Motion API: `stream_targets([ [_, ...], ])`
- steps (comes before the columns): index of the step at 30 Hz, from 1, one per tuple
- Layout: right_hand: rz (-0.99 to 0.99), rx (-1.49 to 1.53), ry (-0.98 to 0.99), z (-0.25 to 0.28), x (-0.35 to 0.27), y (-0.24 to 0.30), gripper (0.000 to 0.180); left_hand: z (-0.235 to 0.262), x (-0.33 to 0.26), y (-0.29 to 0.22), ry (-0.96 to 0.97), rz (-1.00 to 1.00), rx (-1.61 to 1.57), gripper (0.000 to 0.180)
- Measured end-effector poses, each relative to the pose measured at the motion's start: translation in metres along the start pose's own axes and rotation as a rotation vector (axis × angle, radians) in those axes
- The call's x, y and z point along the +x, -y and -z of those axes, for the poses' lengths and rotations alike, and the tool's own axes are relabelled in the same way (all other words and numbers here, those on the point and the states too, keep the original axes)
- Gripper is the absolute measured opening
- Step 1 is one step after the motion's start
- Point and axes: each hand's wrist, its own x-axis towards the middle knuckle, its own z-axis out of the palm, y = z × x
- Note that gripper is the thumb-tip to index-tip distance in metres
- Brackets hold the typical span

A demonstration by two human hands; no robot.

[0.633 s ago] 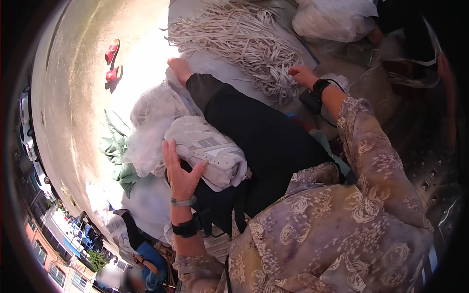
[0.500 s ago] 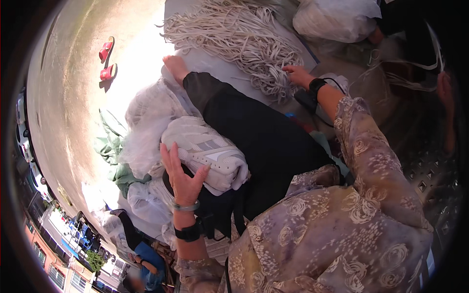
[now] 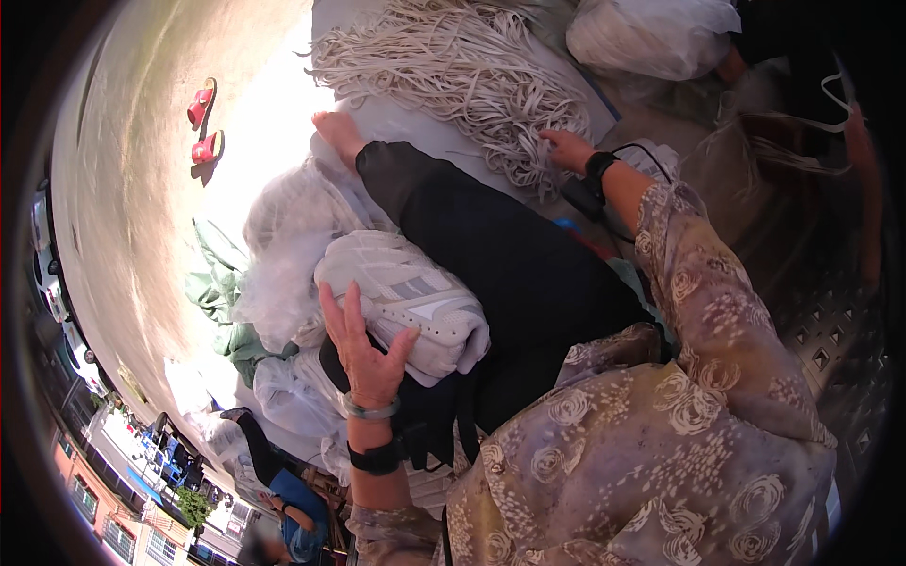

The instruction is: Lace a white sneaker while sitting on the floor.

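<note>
A bundle of white and grey sneaker uppers [image 3: 406, 283], with a row of lace holes showing, lies across my lap against my black-trousered leg. My left hand [image 3: 366, 357] rests at its near left edge, fingers spread, the thumb lying by the lace holes. Further off to the right, my right hand [image 3: 568, 151] is at the near right edge of a big heap of white shoelaces [image 3: 453, 80]. Its fingertips are drawn together at the laces, seemingly pinching one; the strand itself is hard to make out.
Clear plastic bags [image 3: 293, 255] and green cloth [image 3: 217, 283] lie left of the uppers. A filled plastic bag [image 3: 651, 38] stands at the far right, with another person's arm beside it. Red slippers [image 3: 206, 146] lie on sunlit ground. Another person [image 3: 297, 514] sits at lower left.
My right hand has shifted slightly left and its fingers have drawn together at the laces. My left hand and the uppers have moved a little right and down in the picture.
</note>
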Motion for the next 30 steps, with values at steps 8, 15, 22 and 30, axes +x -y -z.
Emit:
stream_targets([
  [8,-0.098,-0.198,0.035,0.003,0.002,0.003,0.042,0.001,0.010,-0.012,0.010,-0.070,0.066,0.081],
  [15,-0.065,-0.016,-0.215,0.001,-0.028,0.016,0.030,0.002,0.012,-0.023,0.028,-0.128,0.168,0.079],
  [22,0.125,0.087,-0.525,0.003,-0.055,0.023,0.025,-0.004,0.012,-0.026,0.040,-0.145,0.240,0.080],
  [30,0.419,0.633,-0.434,0.048,-0.078,0.099,0.018,-0.023,0.000,-0.005,-0.082,-0.155,0.206,0.084],
])
